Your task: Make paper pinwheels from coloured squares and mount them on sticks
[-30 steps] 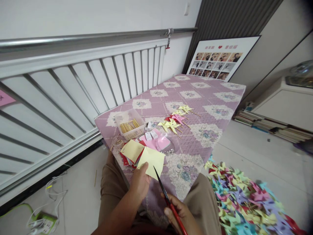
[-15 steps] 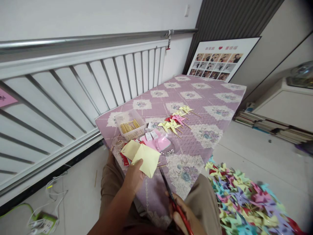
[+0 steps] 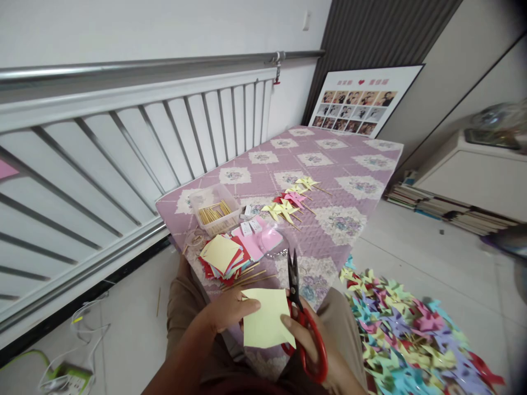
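A pale yellow paper square (image 3: 267, 317) is held over my lap, its left edge pinched in my left hand (image 3: 233, 308). My right hand (image 3: 307, 343) grips red-handled scissors (image 3: 293, 280), blades pointing up and slightly parted; its thumb rests on the paper's right edge. Beyond the paper lies a stack of coloured paper squares (image 3: 222, 255), a yellow one on top. Several thin wooden sticks (image 3: 251, 278) lie beside the stack. Finished paper pinwheels (image 3: 287, 208) in yellow, pink and red rest further up the table.
A clear plastic box (image 3: 216, 211) of short sticks stands by the table's left edge. Near it are pink paper sheets (image 3: 247, 244) and a clear round container (image 3: 272, 238). A large heap of pinwheels (image 3: 411, 334) covers the floor at right. A white radiator (image 3: 135, 148) runs along the left.
My left hand has brought the yellow square away from the stack towards my lap. My right hand has raised the scissors, turned them upright, and now touches the paper's right edge.
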{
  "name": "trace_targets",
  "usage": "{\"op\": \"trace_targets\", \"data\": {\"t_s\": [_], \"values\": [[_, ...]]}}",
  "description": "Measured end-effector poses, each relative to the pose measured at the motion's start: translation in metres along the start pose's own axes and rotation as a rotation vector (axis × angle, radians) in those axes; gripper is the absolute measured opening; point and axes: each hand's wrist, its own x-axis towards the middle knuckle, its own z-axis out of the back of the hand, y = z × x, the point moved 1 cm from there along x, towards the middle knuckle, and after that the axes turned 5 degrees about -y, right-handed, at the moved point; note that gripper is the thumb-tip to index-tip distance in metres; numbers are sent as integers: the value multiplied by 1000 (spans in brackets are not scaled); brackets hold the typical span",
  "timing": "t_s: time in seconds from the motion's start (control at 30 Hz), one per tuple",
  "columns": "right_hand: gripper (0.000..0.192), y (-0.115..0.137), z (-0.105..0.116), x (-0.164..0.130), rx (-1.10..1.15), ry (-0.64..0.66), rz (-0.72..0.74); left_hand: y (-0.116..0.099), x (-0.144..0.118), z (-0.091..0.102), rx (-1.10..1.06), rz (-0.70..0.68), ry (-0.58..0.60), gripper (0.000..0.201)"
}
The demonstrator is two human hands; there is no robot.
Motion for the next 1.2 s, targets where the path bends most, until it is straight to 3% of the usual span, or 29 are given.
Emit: {"op": "trace_targets", "data": {"t_s": [0.17,0.27,0.37,0.53,0.67,0.8,0.93,1.07,1.2], "values": [[54,-11,-8,6,40,-92,0,2,2,-14,-128,-36,-12,32],[60,-17,-7,11,93,-158,51,-4,-2,-28,-289,-104,64,49],[62,-15,-9,13,109,-214,115,-2,-5,-37,-262,-142,100,53],[63,-10,-14,14,155,-260,136,26,3,-46,-268,-191,-31,49],[63,-15,-13,14,176,-283,153,41,10,-57,-209,-228,-129,33],[56,-17,-14,14,114,-317,201,34,10,-67,-352,-218,-206,43],[52,-18,-12,11,19,-332,211,19,11,-70,-555,-211,-199,45],[54,-26,0,3,56,-253,216,7,14,-59,-627,-200,-304,43],[52,-33,14,-10,-46,10,91,1,17,-44,-654,-206,-373,43]]}}
